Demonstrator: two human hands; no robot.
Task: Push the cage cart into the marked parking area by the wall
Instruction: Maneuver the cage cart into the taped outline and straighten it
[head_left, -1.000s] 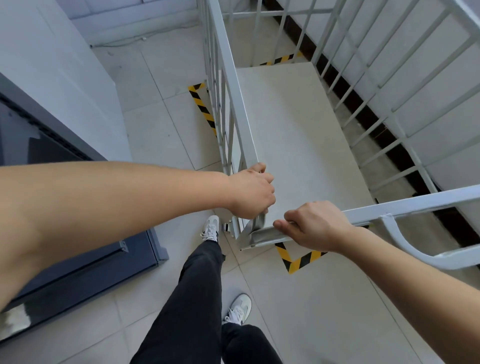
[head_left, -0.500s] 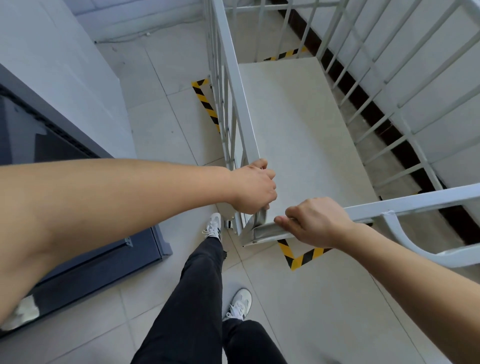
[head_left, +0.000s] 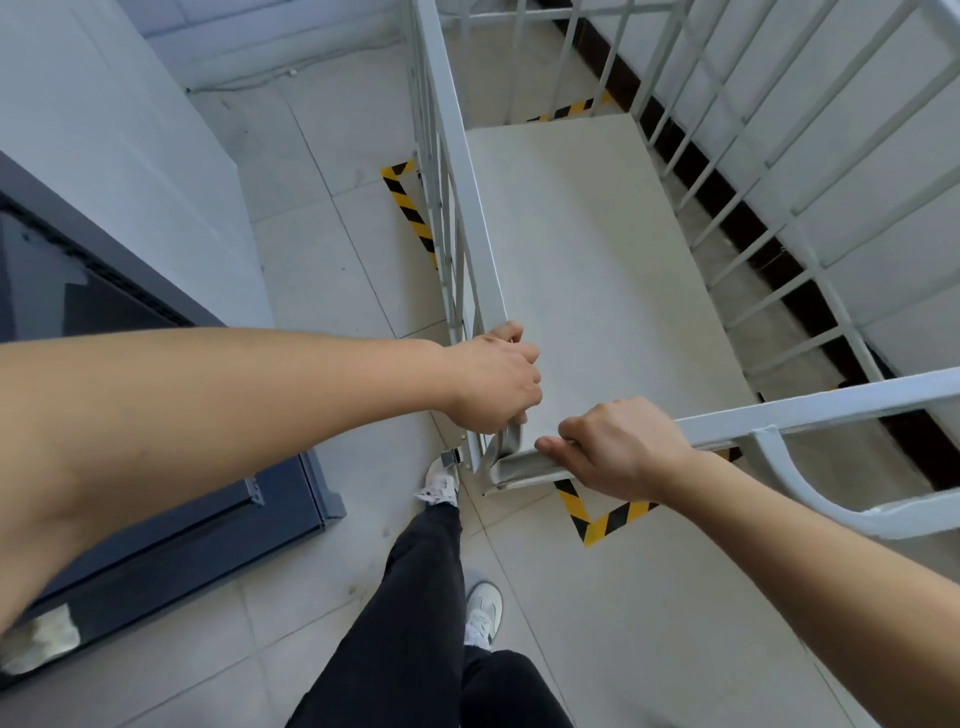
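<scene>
Our left hand (head_left: 493, 382) and right hand (head_left: 623, 449) clamped on white barred metal cage cart (head_left: 597, 270), long axis pointing away alongside the right wall, yellow-black floor tape (head_left: 597, 525) beneath its near corner

Cage cart (head_left: 470, 208): white-painted bars, pale grey-beige deck. Floor tape (head_left: 602, 519): yellow/black diagonal stripes, same pattern at the far corners. Floor tiles (head_left: 322, 270): light grey w/ thin darker grout lines. Skirting (head_left: 727, 208) along the wall: black; wall above white. Cabinet (head_left: 156, 519) at left: dark blue-grey. Trousers (head_left: 405, 623): black. Shoes (head_left: 483, 616): white w/ dark marks.
</scene>
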